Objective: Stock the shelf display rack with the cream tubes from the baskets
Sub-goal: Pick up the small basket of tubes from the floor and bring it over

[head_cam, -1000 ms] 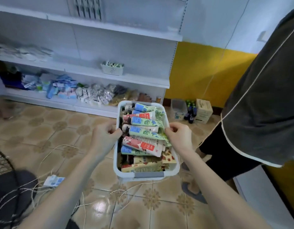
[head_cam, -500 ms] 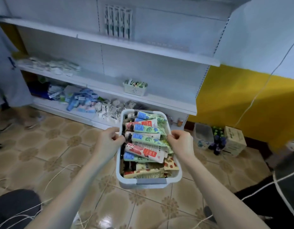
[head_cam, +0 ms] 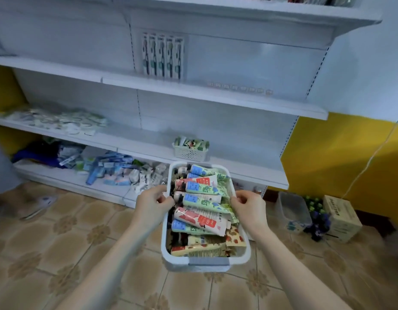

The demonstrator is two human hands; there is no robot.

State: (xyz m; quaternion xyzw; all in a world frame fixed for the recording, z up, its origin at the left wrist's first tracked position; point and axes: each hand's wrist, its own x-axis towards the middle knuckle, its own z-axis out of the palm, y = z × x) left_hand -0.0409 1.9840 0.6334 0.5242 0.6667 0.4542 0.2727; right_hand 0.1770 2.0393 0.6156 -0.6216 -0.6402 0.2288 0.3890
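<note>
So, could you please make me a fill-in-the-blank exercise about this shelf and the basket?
1. The left hand and the right hand grip a ____ basket full of cream tubes.
2. ____ toothbrush packs line the back panel.
3. The cardboard box stands before the ____ wall.
4. The small lattice basket stands on a ____.
Missing words: white; five; yellow; shelf.

Both forearms reach forward, left hand [head_cam: 152, 203] and right hand [head_cam: 249, 205] (fingers curled) gripping opposite rims of the basket [head_cam: 172, 260].
</note>
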